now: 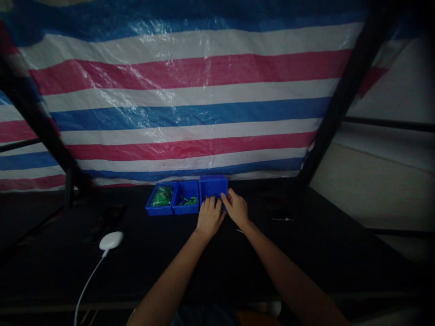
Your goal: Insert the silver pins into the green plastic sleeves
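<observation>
Striped tarpaulin (pixel 190 108) behind, black counter (pixel 231 271) below. From my remote seat: three blue bins in a row, bagged green parts (pixel 162 195) in the left bin (pixel 159 211), loose green pieces (pixel 188 200) in the middle bin (pixel 185 209). Left grip (pixel 210 217) and right grip (pixel 236 209) curve over the right bin (pixel 213 184), its contents too dark to read; whether either grip holds anything, I cannot tell.

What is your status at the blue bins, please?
Left hand, right hand over rightmost blue bin's near edge. Green parts in middle bin. White corded device well left.

The left hand (pixel 210 216) and right hand (pixel 236 208) touch the rightmost of 3 blue plastic bins (pixel 213 184) on a black table (pixel 50 271); green parts (pixel 162 196) lie in the other 2.
</observation>
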Demonstrator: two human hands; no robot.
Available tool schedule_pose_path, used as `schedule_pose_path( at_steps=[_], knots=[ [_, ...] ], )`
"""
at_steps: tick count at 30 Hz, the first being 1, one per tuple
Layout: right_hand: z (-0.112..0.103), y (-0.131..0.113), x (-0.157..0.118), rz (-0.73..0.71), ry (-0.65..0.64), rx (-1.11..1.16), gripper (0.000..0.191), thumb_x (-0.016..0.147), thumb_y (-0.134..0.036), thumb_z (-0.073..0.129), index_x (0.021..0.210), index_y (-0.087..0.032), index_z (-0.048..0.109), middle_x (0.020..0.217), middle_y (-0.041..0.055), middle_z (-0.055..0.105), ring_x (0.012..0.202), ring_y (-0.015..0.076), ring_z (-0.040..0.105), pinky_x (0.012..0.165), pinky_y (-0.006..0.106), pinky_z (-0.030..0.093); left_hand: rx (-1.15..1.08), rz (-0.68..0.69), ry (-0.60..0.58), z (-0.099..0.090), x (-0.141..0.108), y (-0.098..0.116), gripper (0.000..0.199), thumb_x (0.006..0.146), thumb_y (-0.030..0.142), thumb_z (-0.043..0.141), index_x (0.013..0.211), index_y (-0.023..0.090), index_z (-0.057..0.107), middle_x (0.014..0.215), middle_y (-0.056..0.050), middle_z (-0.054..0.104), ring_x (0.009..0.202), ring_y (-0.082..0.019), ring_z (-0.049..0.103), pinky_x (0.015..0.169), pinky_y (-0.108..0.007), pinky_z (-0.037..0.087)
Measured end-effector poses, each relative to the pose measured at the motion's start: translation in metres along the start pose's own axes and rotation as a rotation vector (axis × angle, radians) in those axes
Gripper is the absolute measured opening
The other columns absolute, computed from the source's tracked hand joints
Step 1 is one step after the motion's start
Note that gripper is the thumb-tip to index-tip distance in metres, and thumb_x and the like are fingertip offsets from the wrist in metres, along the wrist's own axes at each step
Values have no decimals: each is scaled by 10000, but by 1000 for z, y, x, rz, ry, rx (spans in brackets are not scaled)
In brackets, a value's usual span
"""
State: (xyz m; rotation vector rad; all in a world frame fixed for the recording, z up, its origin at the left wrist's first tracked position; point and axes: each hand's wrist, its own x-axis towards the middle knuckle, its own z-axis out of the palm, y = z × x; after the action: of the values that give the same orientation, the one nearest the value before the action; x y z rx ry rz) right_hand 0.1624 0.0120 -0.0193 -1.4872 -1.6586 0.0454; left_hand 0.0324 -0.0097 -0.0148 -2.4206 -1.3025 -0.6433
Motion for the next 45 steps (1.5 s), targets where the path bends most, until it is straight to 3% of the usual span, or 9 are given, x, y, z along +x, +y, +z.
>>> schedule_pose_path(
  at_steps=[5,11,17,24,30,35,39,45],
  knots=[
    [3,1,-1,21,-19,-32,300,882,-416,365,787,-195,544,589,1,590,524,124,546,504,208,278,3,12,-21,-5,-1,1,402,840,366,461,1175,145,446,1067,-119,511,975,-271,471,818,-412,413],
    [2,-1,-3,6,-11,-77,308,892,-404,355,792,-192,556,580,3,599,514,120,548,502,206,264,-56,-5,27,6,-1,-1,581,797,439,500,1267,127,358,1276,-174,400,1166,-309,374,930,-453,350],
    [1,-2,-4,19,-15,-110,309,897,-408,357,825,-190,564,583,8,601,515,125,547,505,210,260,-69,-8,-65,6,0,-2,506,811,449,472,1207,137,433,1085,-125,506,1015,-274,455,862,-425,385],
    [1,-1,-4,22,-15,-148,285,886,-376,375,866,-186,587,599,12,619,516,123,549,512,217,248,-44,15,-79,-5,-1,1,490,774,402,526,1205,178,459,1059,-113,503,967,-277,450,811,-417,393],
    [3,-1,-3,41,-7,-153,295,876,-380,381,854,-186,603,599,11,614,508,119,534,513,219,241,-60,-14,-54,2,-2,1,647,723,425,580,1283,165,384,1192,-134,453,1075,-299,407,912,-443,350],
    [4,-2,-2,73,17,-181,255,858,-356,414,831,-187,603,580,4,603,477,111,502,506,224,222,-59,-12,-125,4,-2,0,596,737,462,558,1235,156,442,1033,-114,533,957,-277,477,898,-446,360],
    [4,-3,-3,68,43,-196,237,855,-335,416,827,-191,602,577,4,600,479,113,497,508,224,220,-56,-3,-127,-2,-3,2,569,750,470,544,1223,168,450,1059,-117,527,970,-286,478,826,-432,394],
    [2,-2,-3,74,57,-191,239,857,-331,413,809,-185,596,558,-3,583,457,103,480,498,219,213,-86,14,-131,-7,-7,6,450,795,495,484,1109,175,522,1049,-112,537,987,-276,483,841,-435,389]
  ],
)
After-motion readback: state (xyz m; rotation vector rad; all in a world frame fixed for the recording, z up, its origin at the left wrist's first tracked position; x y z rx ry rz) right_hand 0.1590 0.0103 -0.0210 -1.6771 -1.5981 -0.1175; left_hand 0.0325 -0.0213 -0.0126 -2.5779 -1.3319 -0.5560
